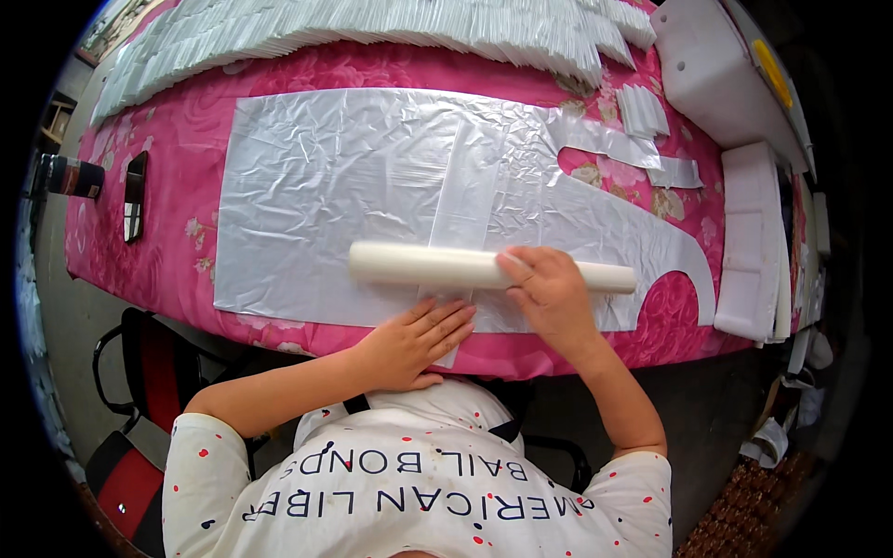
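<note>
A thin white plastic apron (316,186) lies spread over the pink flowered tablecloth (177,186), its wrinkled surface catching the light. A lighter plastic strip (465,181) runs across its middle from far to near. My right hand (553,298) is closed around a long whitish tube or roller (419,264), which lies crosswise over the apron and the strip and is slightly blurred. Near the front table edge, my left hand (419,342) rests flat with fingers stretched out, on the apron beside the strip's near end.
Rows of folded white plastic packets (372,28) line the far side, with a small stack (642,112) at far right. White foam boxes (749,232) stand on the right. A phone (135,197) and a dark jar (76,177) are at left. Red-and-black chairs (153,367) stand below.
</note>
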Demonstrator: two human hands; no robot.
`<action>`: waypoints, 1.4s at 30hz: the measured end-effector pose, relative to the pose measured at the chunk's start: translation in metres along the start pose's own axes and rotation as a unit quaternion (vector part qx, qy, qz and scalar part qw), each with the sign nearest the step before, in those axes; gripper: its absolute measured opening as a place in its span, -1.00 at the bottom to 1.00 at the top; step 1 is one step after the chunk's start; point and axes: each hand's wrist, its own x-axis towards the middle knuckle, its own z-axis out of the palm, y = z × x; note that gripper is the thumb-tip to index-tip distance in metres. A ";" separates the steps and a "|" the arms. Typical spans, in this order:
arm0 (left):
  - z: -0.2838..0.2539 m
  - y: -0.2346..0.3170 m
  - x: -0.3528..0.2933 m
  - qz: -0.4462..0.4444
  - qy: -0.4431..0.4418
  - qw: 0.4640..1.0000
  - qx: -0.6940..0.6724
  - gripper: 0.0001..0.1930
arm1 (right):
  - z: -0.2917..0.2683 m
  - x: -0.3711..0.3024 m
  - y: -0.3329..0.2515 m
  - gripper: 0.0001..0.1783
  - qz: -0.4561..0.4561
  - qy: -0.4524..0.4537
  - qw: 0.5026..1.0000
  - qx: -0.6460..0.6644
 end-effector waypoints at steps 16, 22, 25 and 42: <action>0.000 0.002 -0.012 0.082 0.054 0.995 0.019 -0.51 | 0.033 0.124 0.058 -0.50 -0.065 0.114 0.990 -0.051; -0.010 -0.013 -0.023 0.109 0.061 0.991 -0.037 -0.53 | 0.032 0.082 0.027 -0.41 -0.127 -0.002 0.991 0.031; -0.007 -0.019 -0.024 0.130 0.081 0.987 -0.055 -0.57 | 0.039 0.039 0.004 -0.39 -0.123 -0.134 0.974 0.132; -0.035 -0.042 -0.002 -0.055 0.158 0.973 -0.161 -0.10 | 0.040 0.007 -0.010 -0.67 -0.015 0.003 0.996 0.091</action>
